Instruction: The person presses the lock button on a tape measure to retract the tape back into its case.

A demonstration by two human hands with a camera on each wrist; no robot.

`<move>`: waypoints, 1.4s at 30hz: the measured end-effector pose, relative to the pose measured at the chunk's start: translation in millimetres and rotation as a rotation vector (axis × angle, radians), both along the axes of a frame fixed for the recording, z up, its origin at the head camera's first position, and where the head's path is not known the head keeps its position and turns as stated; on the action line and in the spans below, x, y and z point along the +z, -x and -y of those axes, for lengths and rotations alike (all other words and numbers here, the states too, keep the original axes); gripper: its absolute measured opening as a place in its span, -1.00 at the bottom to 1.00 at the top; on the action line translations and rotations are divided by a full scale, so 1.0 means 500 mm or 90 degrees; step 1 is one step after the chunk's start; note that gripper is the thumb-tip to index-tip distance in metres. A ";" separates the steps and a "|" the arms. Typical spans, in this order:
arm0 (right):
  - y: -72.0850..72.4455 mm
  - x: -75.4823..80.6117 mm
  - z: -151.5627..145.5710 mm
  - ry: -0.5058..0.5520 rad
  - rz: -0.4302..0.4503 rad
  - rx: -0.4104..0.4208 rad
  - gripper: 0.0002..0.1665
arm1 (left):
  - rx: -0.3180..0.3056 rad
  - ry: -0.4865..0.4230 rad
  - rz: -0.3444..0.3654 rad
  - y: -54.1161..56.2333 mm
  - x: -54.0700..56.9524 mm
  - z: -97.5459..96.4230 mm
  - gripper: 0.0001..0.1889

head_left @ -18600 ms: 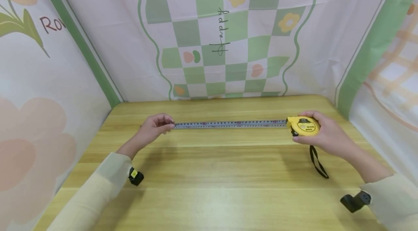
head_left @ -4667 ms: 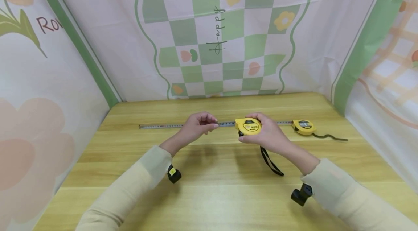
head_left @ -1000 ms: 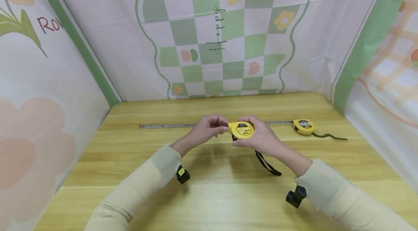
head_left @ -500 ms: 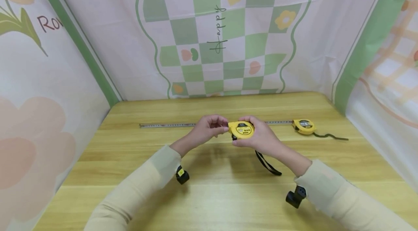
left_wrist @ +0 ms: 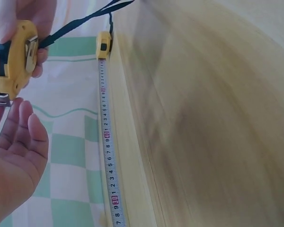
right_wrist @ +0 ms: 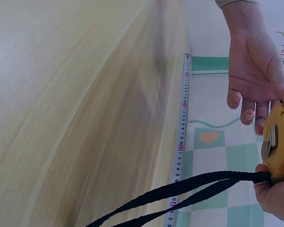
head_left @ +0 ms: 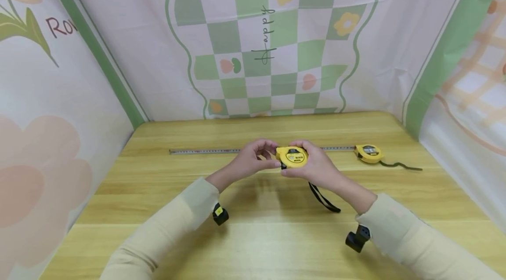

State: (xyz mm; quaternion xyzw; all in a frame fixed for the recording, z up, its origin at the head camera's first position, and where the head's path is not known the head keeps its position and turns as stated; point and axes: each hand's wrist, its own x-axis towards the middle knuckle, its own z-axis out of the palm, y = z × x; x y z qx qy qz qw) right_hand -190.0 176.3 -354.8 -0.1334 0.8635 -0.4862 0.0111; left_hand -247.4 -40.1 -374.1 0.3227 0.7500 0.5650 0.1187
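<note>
My right hand [head_left: 319, 166] holds a yellow tape measure [head_left: 295, 157] by its case, above the table. Its blade is drawn in, with only the metal hook [left_wrist: 2, 100] showing at the mouth. My left hand [head_left: 251, 160] is at the mouth end, thumb by the black lock and the other fingers loosely extended near the hook. A black wrist strap [right_wrist: 189, 183] dangles from the case. Behind it a second yellow tape measure [head_left: 368, 153] lies on the table with its blade [head_left: 203, 151] drawn out to the left; my hands hide the middle of that blade.
The wooden table [head_left: 253, 245] has its back edge along a printed cloth wall [head_left: 253, 95]. Cloth walls rise on the left and right as well. The second tape measure's dark cord [head_left: 401, 166] trails right.
Earlier the held tape measure's blade stretched between my hands; my hands came together and it ran back in. Since half a second ago my left thumb has shifted down to the case's lower front.
</note>
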 end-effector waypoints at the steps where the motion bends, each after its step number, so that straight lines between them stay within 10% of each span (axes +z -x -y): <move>1: 0.000 -0.001 0.000 0.002 -0.001 0.001 -0.05 | 0.002 0.001 -0.001 -0.001 0.000 0.000 -0.59; 30: -0.002 -0.002 0.015 -0.023 0.020 0.005 -0.01 | 0.014 -0.014 -0.024 -0.004 -0.019 0.011 -0.52; 42: 0.000 -0.008 0.001 0.015 0.029 0.091 -0.01 | 0.005 -0.019 -0.035 -0.005 -0.027 0.021 -0.50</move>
